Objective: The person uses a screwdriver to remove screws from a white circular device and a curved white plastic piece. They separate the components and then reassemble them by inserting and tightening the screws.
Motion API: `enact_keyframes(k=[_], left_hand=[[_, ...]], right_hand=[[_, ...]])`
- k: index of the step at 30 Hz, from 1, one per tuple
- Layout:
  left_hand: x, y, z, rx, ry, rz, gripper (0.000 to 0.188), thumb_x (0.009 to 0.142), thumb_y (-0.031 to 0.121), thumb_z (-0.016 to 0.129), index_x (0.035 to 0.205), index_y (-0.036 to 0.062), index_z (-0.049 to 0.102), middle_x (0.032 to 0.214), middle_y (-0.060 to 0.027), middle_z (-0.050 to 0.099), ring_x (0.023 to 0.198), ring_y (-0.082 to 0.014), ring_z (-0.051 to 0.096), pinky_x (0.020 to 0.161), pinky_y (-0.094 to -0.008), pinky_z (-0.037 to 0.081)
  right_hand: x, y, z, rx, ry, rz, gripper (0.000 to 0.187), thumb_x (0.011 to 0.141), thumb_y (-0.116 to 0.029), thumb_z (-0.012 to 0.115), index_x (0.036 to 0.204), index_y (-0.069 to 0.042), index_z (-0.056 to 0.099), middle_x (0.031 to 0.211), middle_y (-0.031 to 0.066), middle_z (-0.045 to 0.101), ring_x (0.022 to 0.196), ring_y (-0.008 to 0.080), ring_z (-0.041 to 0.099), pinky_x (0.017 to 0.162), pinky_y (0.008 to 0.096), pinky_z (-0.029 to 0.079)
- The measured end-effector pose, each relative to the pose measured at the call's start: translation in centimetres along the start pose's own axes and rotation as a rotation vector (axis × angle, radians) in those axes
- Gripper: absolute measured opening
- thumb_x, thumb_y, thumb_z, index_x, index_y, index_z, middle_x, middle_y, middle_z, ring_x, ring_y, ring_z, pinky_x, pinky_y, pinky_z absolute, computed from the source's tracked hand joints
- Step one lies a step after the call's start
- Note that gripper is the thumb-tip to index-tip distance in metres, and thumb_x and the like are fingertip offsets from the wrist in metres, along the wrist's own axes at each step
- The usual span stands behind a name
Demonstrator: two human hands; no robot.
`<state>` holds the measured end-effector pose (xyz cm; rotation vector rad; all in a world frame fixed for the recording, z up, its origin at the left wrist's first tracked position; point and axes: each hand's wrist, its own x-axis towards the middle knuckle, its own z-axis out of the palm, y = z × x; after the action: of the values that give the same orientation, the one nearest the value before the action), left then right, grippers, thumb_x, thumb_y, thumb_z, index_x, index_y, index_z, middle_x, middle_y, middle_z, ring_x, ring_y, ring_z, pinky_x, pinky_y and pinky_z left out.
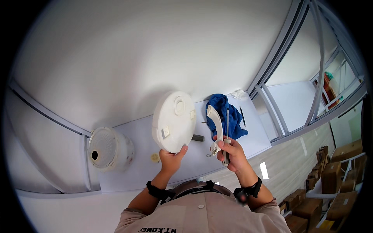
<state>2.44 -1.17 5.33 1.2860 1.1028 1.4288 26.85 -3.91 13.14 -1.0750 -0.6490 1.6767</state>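
My left hand [171, 158] is closed on the lower edge of a round white plastic lid [176, 130], tilted up over the table. On its face are a raised round ring near the top and two small bracket-like pieces. My right hand [233, 152] is closed around a curved white plastic handle [216, 121] and a screwdriver [227, 132] side by side. The screwdriver's shaft points away from me, and its grey grip lies in my palm. A small bent metal piece [209, 155] shows by the handle's lower end.
A white round tub [126, 151] with a dark hole lies at the table's left. Behind my right hand sits a blue cloth [233, 123]; a thin black pen-like tool [243, 116] is beside it. A grey tool grip [198, 138] and a small yellowish disc [155, 157] lie on the table [194, 165].
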Motion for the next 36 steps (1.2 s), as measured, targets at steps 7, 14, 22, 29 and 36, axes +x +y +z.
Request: enact_keyframes(k=[7,14,22,29,36], left_hand=[[-0.9,0.7,0.0,0.083,-0.035,0.034,0.031,0.084,0.000,0.082,0.114,-0.0045,0.073,0.106,-0.0083,0.077,0.096,-0.0126,0.070,0.084,-0.0293,0.056],[-1.3,0.2,-0.4,0.122,-0.032,0.062,0.034,0.084,0.000,0.082,0.116,-0.0037,0.072,0.108,-0.0087,0.077,0.098,-0.0150,0.071,0.087,-0.0306,0.055],[-1.5,0.6,-0.2,0.113,0.014,0.096,0.025,0.084,0.000,0.081,0.108,-0.0024,0.075,0.102,-0.0089,0.077,0.091,-0.0144,0.071,0.080,-0.0308,0.056],[-2.1,0.6,-0.7,0.188,-0.014,0.064,0.021,0.082,0.002,0.083,0.101,-0.0020,0.074,0.096,-0.0098,0.076,0.085,-0.0156,0.071,0.074,-0.0322,0.056],[-3.0,-0.5,-1.0,0.325,-0.144,0.092,0.015,0.079,0.000,0.083,0.089,-0.0009,0.071,0.098,-0.0137,0.075,0.080,-0.0242,0.073,0.070,-0.0337,0.057]], right_hand=[[0.2,0.7,0.0,-0.005,-0.040,0.053,0.058,0.092,-0.030,0.078,0.133,0.005,0.060,0.097,0.0103,0.070,0.056,0.0110,0.059,0.052,0.0222,0.045],[-0.2,1.1,0.3,0.006,-0.047,0.074,0.055,0.092,-0.031,0.079,0.132,0.002,0.062,0.094,0.0069,0.069,0.055,0.0101,0.057,0.052,0.0223,0.044],[-0.4,1.4,0.8,0.032,-0.073,0.093,0.051,0.091,-0.031,0.080,0.127,0.001,0.064,0.089,0.0026,0.066,0.055,0.0088,0.055,0.052,0.0227,0.042],[-0.8,1.3,1.1,0.032,-0.084,0.113,0.050,0.090,-0.031,0.080,0.124,0.003,0.065,0.092,0.0034,0.066,0.055,0.0090,0.054,0.052,0.0225,0.041],[-0.9,0.8,1.9,0.007,-0.117,0.173,0.059,0.087,-0.025,0.079,0.135,0.000,0.058,0.091,0.0046,0.066,0.051,0.0105,0.053,0.049,0.0238,0.041]])
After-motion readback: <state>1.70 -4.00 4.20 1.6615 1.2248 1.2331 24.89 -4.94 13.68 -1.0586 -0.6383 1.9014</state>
